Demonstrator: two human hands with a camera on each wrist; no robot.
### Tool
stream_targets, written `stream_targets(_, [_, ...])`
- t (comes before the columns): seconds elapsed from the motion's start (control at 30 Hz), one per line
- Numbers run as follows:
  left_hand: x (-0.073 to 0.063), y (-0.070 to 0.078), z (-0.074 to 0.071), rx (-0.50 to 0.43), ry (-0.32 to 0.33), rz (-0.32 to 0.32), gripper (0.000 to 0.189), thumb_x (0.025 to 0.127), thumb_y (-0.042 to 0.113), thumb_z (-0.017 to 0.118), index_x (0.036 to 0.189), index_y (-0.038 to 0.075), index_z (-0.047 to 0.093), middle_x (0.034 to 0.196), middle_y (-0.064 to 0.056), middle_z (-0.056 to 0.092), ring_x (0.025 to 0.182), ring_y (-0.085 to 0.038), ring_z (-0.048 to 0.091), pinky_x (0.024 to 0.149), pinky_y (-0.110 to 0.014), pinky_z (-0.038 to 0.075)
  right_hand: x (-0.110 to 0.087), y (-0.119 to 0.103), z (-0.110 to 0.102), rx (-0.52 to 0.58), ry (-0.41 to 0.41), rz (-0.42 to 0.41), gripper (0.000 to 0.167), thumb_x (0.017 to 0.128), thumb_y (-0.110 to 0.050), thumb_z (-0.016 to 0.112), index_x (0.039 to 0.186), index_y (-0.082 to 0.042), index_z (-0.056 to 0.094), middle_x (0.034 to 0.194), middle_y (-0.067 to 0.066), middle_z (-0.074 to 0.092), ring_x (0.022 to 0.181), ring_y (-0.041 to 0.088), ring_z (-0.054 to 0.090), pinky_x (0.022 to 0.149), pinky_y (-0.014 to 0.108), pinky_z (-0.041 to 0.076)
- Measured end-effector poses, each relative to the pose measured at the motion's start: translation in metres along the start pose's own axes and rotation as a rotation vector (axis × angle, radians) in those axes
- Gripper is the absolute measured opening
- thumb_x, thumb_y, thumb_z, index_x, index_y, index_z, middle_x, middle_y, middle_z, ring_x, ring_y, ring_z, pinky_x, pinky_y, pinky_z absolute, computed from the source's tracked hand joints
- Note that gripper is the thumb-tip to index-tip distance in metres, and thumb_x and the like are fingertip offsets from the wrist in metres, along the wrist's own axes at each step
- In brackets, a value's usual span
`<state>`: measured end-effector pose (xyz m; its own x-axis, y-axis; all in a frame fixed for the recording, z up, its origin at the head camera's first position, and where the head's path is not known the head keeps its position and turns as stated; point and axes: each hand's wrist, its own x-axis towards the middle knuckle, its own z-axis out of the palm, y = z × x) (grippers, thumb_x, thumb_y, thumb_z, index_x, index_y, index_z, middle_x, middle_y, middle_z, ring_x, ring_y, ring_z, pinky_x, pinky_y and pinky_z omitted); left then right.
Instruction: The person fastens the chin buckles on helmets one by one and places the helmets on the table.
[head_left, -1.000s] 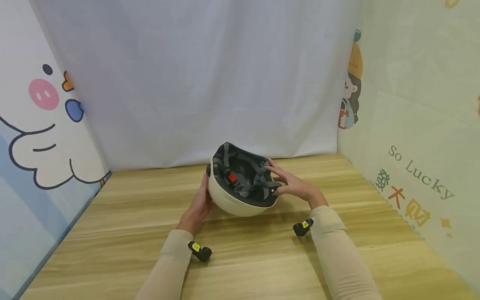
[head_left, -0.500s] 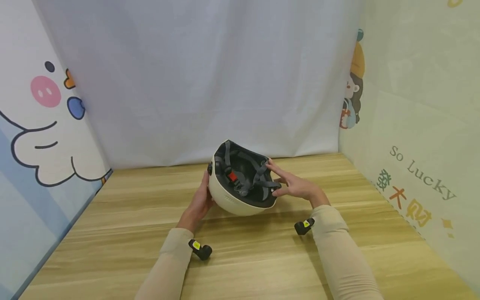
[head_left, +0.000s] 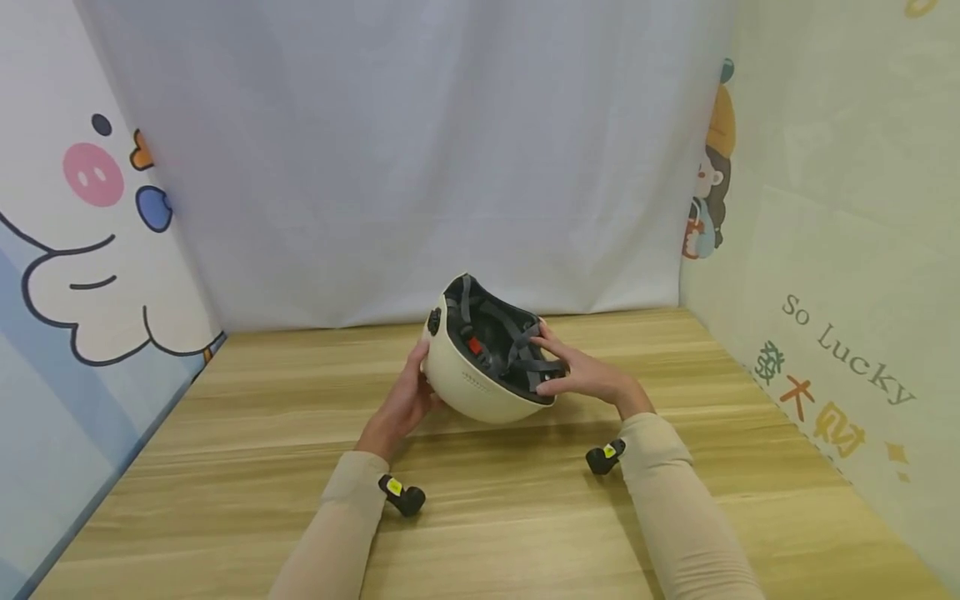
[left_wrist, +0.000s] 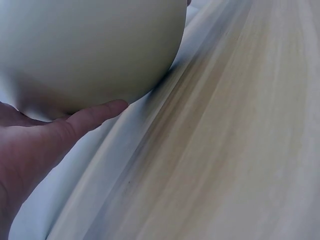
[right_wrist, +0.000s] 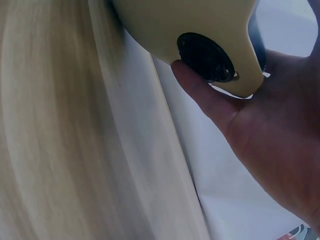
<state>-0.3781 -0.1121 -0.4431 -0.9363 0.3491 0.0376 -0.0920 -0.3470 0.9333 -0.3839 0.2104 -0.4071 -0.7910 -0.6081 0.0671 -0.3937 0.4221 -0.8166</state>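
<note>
A cream helmet (head_left: pixel 480 396) lies tilted on its rounded crown, its dark padded opening turned up and to the right. Inside are grey straps (head_left: pixel 517 342) and a red buckle part (head_left: pixel 475 345). My left hand (head_left: pixel 405 400) holds the shell from the left, below a black round fitting (head_left: pixel 433 322); in the left wrist view its thumb lies along the smooth shell. At the right rim my right hand (head_left: pixel 588 375) grips the helmet. The right wrist view has its thumb against another black round fitting (right_wrist: pixel 206 57). The left fingers are mostly hidden behind the shell.
The helmet is over a wood-grain table (head_left: pixel 495 517). A white curtain (head_left: pixel 420 167) hangs along the back edge. Printed cartoon panels stand left (head_left: pixel 97 275) and right (head_left: pixel 825 250). Each sleeve cuff carries a small black camera (head_left: pixel 405 497).
The helmet has tipped further to the right. Its left rim has risen and its opening faces more rightward, while both hands stay on it. The right thumb has shifted slightly left along the rim.
</note>
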Motion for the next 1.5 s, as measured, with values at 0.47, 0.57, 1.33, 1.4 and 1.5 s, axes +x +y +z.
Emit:
stream_targets(0.47, [-0.0018,-0.0010,0.0025,-0.031,-0.038,0.029,0.068,0.101,0.055,0.026,0.156,0.016,0.019,0.146,-0.021,0.030,0.132,-0.034,0.031,0.106,-0.065,0.025,0.0018,0.0041,0.0026,0.005,-0.019,0.015,0.109,0.080,-0.049,0.080,0.160,-0.007,0.019,0.166,0.011,-0.008,0.150,0.037,-0.001,0.115,0.060,0.015])
stream_targets(0.57, [-0.0040,-0.0013,0.0003,-0.061,-0.077,0.061,0.065,0.101,0.049,0.026,0.159,0.023,0.013,0.154,-0.020,0.020,0.138,-0.037,0.022,0.106,-0.072,0.018,0.0017,0.0035,0.0027,0.007,-0.031,0.020,0.108,0.081,-0.048,0.080,0.160,-0.008,0.018,0.166,0.010,-0.009,0.150,0.037,-0.001,0.115,0.059,0.016])
stream_targets(1.33, [-0.0011,-0.0038,0.0038,-0.054,-0.142,0.054,0.073,0.100,0.057,0.025,0.156,0.013,0.014,0.150,-0.019,0.025,0.132,-0.032,0.031,0.107,-0.065,0.022,0.0024,-0.0001,0.0077,0.027,-0.053,0.094,0.104,0.085,-0.048,0.076,0.161,-0.010,0.016,0.167,0.009,-0.009,0.129,0.037,0.051,0.099,0.042,0.045])
stream_targets(1.4, [-0.0015,-0.0048,0.0042,-0.050,-0.139,0.064,0.070,0.099,0.056,0.025,0.155,0.015,0.014,0.148,-0.019,0.027,0.128,-0.031,0.034,0.102,-0.061,0.027,0.0019,-0.0012,0.0078,0.032,-0.057,0.098,0.106,0.084,-0.051,0.076,0.161,-0.010,0.016,0.167,0.009,-0.009,0.127,0.035,0.053,0.097,0.041,0.047])
stream_targets(1.5, [-0.0024,-0.0063,0.0051,-0.044,-0.127,0.089,0.068,0.099,0.055,0.028,0.155,0.023,0.007,0.149,-0.020,0.025,0.127,-0.032,0.035,0.098,-0.059,0.031,0.0020,-0.0020,0.0080,0.055,-0.067,0.099,0.109,0.083,-0.055,0.075,0.161,-0.009,0.015,0.167,0.011,-0.009,0.118,0.031,0.059,0.094,0.042,0.049])
